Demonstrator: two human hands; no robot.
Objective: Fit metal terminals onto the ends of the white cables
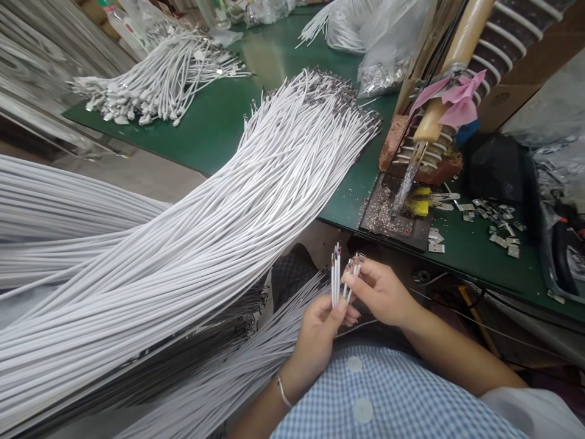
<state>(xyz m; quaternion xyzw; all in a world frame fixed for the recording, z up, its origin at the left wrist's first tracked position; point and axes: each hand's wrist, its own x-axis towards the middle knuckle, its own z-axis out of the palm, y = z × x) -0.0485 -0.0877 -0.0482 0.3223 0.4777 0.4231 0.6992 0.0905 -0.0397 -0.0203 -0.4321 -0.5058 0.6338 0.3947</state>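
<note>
My left hand [320, 332] is closed around a few white cables [336, 274], holding their stripped ends upright in front of my lap. My right hand [381, 289] pinches another couple of white cable ends with small metal connectors [355, 263] right beside them, fingertips almost touching the left hand's cables. A soldering iron [409, 177] with a wooden handle rests tip-down on a dark, solder-speckled plate [386, 213] just beyond my hands. A huge bundle of white cables [219, 225] drapes from the green table [214, 122] across my left side.
Small metal connector shells [493, 219] lie scattered on the table at right. A second pile of finished white cables [159, 79] lies at the far left. Plastic bags with parts [388, 42] stand at the back. A black bag [493, 164] sits at right.
</note>
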